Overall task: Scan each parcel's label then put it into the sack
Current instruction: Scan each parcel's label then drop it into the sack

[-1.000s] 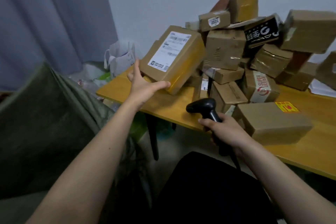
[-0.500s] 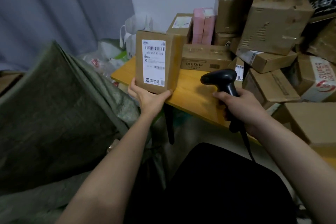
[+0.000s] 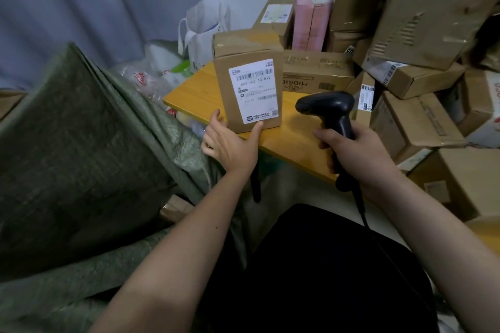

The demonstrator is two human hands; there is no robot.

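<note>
Now my left hand (image 3: 230,143) holds the parcel (image 3: 249,81) upright from below, thumb on its label (image 3: 254,90). Just right of it, my right hand (image 3: 357,154) grips the scanner (image 3: 328,109), while the sack (image 3: 81,149) gapes at my left.

A bare strip of the bench (image 3: 295,140) runs along its near edge at mid-frame, open between the upright parcel (image 3: 247,81) and the heap of boxes (image 3: 422,116) that fills the right side up to the top of the frame. Behind the parcel, a flat carton (image 3: 316,74) and a pink box (image 3: 311,20) close off the back. At left the green sack (image 3: 81,149) rises just beside the bench corner; plastic bags (image 3: 200,32) crowd the gap beyond it.
</note>
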